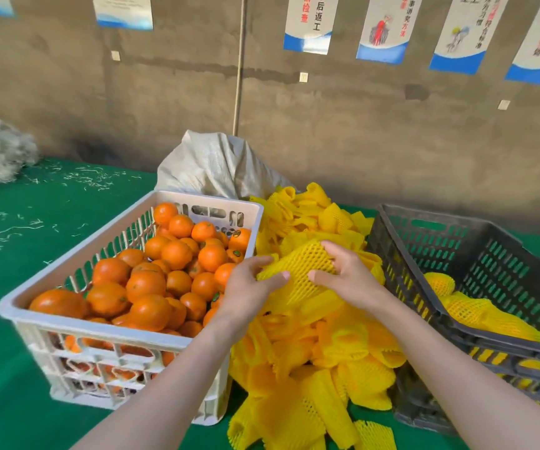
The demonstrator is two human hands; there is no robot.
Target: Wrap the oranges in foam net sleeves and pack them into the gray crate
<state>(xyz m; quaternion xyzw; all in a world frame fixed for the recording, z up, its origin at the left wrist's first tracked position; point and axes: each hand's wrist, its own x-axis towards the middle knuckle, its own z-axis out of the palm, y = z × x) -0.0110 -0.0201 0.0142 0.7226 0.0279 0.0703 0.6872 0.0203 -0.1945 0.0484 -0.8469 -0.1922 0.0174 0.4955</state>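
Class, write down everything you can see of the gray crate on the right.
The gray crate is dark slotted plastic, rectangular, with a handle slot in its far wall. It stands upright on the green cover, its left wall against the pile of yellow sleeves. Inside lie a few net-wrapped oranges; most of it is unfilled.

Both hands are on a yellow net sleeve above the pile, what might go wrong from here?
The left hand and right hand pull the foam net sleeve taut; its thin mesh may tear. It hangs over the loose sleeve pile, so anything slipping out could get buried. The oranges fill the white crate to its rim beside the left forearm; a nudge might spill one.
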